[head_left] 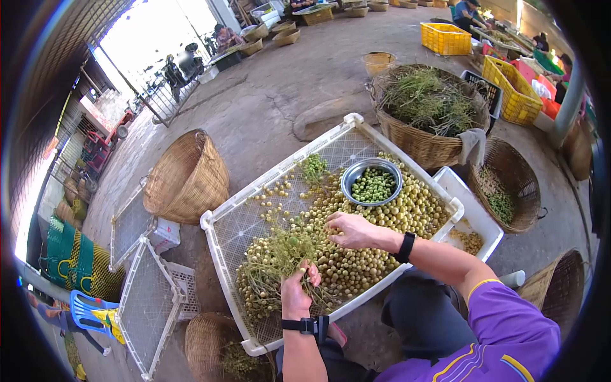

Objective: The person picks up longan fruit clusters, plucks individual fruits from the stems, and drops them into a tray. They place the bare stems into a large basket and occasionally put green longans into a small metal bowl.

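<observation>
My left hand (299, 291) is closed around a bunch of thin green stems (280, 254) with small round fruits among them, at the near left of a white mesh tray (223, 274). Over the middle of the tray, my right hand (351, 230) has its fingers drawn together; whatever they may hold is hidden. Below both hands spread many yellowish round fruits (356, 270). A metal bowl (344, 184) of green fruits (373, 186) rests on them, just beyond my right hand. Farther back lies a small green cluster (314, 168).
A wicker basket (420, 143) heaped with stems stands behind the tray. Another basket (191, 178) tilts at left, near leaning mesh trays (149, 305). At right are a white bin (487, 219) and a basket (519, 178) holding fruits. Several people sit farther off.
</observation>
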The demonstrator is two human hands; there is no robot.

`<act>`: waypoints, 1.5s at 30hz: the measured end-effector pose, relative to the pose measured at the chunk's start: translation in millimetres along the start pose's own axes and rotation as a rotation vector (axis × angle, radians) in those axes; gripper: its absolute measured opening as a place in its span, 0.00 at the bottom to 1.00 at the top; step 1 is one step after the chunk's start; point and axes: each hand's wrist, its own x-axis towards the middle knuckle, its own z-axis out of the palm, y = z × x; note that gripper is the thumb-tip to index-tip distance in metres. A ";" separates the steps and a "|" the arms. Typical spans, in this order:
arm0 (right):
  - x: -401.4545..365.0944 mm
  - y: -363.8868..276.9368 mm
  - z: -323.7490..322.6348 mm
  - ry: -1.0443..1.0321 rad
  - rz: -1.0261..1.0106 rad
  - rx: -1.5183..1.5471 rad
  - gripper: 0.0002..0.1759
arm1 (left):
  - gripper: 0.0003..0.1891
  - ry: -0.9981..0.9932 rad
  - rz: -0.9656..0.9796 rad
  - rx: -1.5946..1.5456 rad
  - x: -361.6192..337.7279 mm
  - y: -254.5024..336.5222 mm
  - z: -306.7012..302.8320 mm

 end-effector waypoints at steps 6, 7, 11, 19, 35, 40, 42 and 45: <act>-0.9 -27.2 -27.7 0.088 -0.072 0.429 0.09 | 0.07 0.112 0.061 0.237 1.9 -7.0 1.0; 0.2 -28.5 -24.2 0.078 -0.143 0.604 0.09 | 0.07 0.101 0.041 0.213 0.9 -5.6 2.0; -1.5 -32.0 -26.7 -0.084 -0.180 0.549 0.12 | 0.07 0.051 -0.028 0.136 0.8 -8.8 0.4; -2.8 -26.9 -25.1 -0.084 -0.191 0.338 0.13 | 0.17 -0.047 -0.063 0.181 4.8 -9.4 -3.4; -7.4 -38.7 -30.3 -0.047 -0.431 0.192 0.16 | 0.12 0.135 0.024 0.211 7.1 -11.8 -7.4; -13.4 -51.1 -39.2 -0.071 -0.307 -0.005 0.15 | 0.08 0.148 -0.048 0.119 7.6 -11.6 -6.8; -14.1 -54.0 -40.0 -0.076 -0.277 -0.058 0.15 | 0.09 0.137 -0.063 0.122 6.7 -10.0 -3.5; -12.8 -52.5 -37.9 -0.051 -0.191 -0.102 0.14 | 0.12 0.142 -0.101 0.065 7.9 -9.2 -9.1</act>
